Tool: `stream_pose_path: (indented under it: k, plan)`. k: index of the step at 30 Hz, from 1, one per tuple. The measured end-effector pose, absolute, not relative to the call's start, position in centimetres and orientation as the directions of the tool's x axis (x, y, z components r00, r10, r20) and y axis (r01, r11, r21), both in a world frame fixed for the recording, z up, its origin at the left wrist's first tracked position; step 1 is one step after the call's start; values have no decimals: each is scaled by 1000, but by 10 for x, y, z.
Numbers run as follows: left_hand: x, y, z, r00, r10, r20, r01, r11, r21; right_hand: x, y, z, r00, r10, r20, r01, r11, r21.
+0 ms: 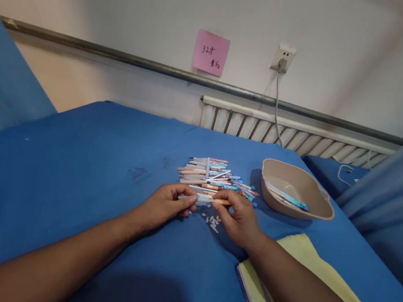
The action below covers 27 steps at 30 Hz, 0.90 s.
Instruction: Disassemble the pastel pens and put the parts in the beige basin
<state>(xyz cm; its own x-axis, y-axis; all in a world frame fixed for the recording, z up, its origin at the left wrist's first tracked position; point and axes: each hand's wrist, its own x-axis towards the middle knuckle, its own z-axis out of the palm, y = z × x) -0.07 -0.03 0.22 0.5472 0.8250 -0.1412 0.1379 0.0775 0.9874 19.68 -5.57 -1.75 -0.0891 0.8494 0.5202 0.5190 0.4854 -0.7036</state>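
Both of my hands meet in front of a spread pile of pens [193, 174] on the blue cloth. With fingertips pinched, my left hand [171, 203] grips the pale left end of a pen [203, 198]. At its orange right end, my right hand [239, 219] closes thumb and fingers on the same pen, which lies roughly level. Part of it is hidden by the fingers. Small white scraps [213, 223] lie on the cloth just below, between the hands. A pale lilac pen lies crosswise over the pile.
Right of the pile stands a beige plastic basin [321, 205] with several pens inside. A yellow folded cloth [301, 254] lies under my right forearm. Behind the table are a white radiator [237, 123], a metal rail [142, 61] and a plugged-in socket [283, 58]. Blue curtains hang at both sides.
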Motion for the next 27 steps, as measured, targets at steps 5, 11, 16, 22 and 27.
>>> stream_pose_path:
  k: [5,11,16,22,27]
  plan:
    - [-6,9,-4,514,840,-170,104,136,985,194,-49,-23,11,906,423,168,416,-894]
    - [-5,10,-5,529,828,-185,82,168,982,196,-44,-23,54,923,381,61,378,-924]
    - [-1,7,-3,524,842,-131,149,61,987,198,-46,-21,45,929,367,130,359,-924]
    - [2,-4,0,646,760,-74,188,-64,980,197,-49,-21,-82,937,340,184,349,-919]
    - [1,-2,-1,646,756,-106,166,-4,986,211,-45,-14,43,932,361,154,351,-924]
